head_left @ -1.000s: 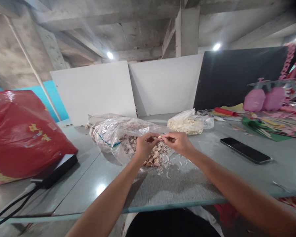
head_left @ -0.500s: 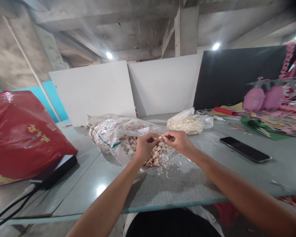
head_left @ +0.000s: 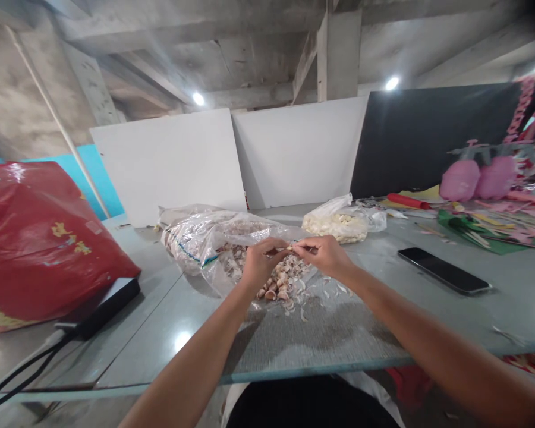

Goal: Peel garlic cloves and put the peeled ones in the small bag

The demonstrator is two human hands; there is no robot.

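Observation:
My left hand (head_left: pixel 263 260) and my right hand (head_left: pixel 323 252) meet fingertip to fingertip above a pile of garlic cloves (head_left: pixel 282 280). Both are closed in a pinch on one small pale garlic clove (head_left: pixel 290 247), mostly covered by the fingers. Loose skins (head_left: pixel 303 297) lie around the pile. The cloves spill from the mouth of a large clear plastic bag (head_left: pixel 196 235) behind and left of my left hand. Beyond my right hand sits a smaller clear bag of pale peeled cloves (head_left: pixel 336 226).
A big red bag (head_left: pixel 49 249) and a black box with a cable (head_left: pixel 102 306) stand at the left. On the right lie a phone (head_left: pixel 443 270), a red roll (head_left: pixel 408 201), green sheets (head_left: pixel 494 241) and pink bottles (head_left: pixel 460 180). White boards (head_left: pixel 173 166) stand behind.
Both hands stay over the pile with only slight finger movement. The clove between the fingertips is a little more covered now.

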